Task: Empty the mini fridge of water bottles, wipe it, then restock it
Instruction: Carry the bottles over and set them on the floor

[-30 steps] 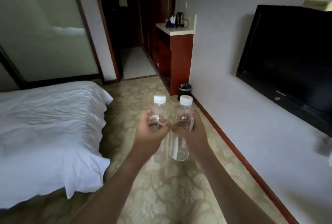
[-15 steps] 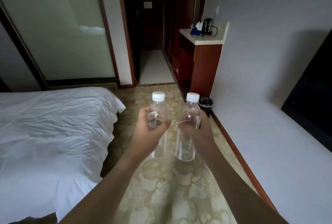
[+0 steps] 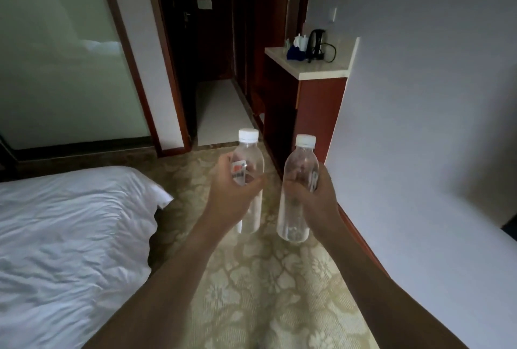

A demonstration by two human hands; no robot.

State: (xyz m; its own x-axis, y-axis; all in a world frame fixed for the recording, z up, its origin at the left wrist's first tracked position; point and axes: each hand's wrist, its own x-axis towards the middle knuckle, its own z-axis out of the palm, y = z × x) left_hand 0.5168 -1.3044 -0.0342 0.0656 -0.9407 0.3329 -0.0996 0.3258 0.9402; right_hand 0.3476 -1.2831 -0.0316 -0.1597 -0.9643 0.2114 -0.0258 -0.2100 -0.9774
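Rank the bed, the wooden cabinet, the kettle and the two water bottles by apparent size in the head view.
1. bed
2. wooden cabinet
3. left bottle and right bottle: alike, unranked
4. kettle, though it stands much farther off

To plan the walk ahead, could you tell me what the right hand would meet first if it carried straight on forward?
Probably the red-brown wooden cabinet: the right hand, holding its water bottle, points roughly at that near end. Depth is unclear.

Single head cam, wide-angle, looks fwd and down over carpet (image 3: 251, 292) toward dark doorway (image 3: 207, 40).
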